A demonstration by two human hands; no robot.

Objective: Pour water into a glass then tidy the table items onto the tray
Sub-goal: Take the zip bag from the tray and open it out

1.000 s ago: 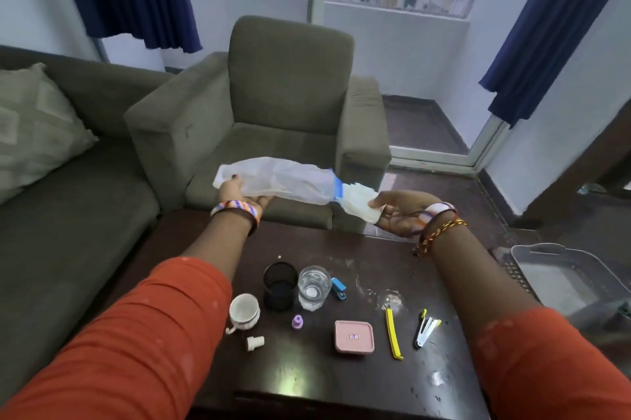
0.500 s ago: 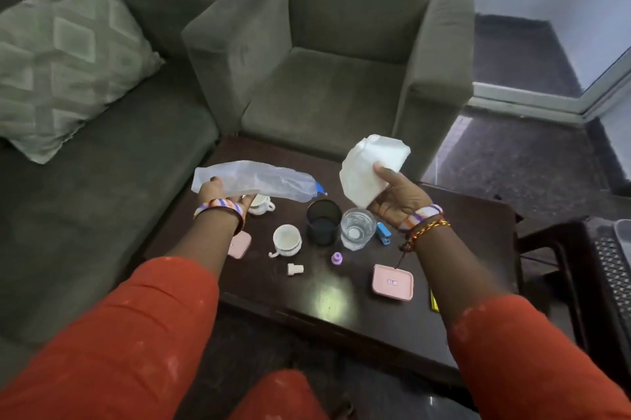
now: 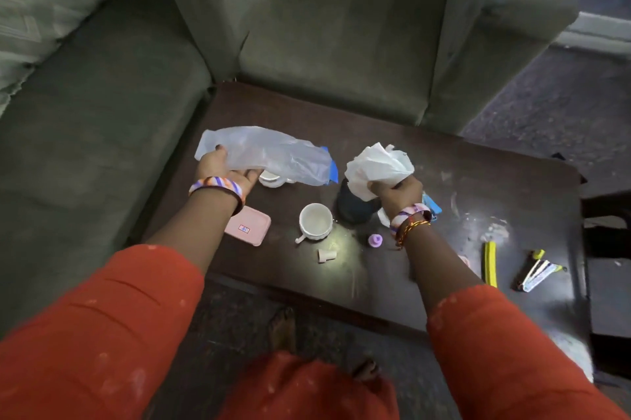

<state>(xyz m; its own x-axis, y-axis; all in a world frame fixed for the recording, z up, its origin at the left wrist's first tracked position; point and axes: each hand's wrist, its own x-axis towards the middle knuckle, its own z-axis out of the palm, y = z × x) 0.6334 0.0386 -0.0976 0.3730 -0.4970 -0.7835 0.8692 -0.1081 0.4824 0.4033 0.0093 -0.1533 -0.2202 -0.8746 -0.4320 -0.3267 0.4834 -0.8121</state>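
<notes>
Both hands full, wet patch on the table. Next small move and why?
Probably bring the right hand with the crumpled white tissue rightward and down onto the whitish wet patch on the dark table and wipe. The tissue is already bunched, the patch lies uncovered near the yellow clip, and the left hand only holds the plastic bag.

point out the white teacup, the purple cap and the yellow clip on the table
white teacup (image 3: 316, 222): head view, on the inside of its bowl.
purple cap (image 3: 376, 240): head view, on its top.
yellow clip (image 3: 490, 264): head view, midway along its length.
</notes>
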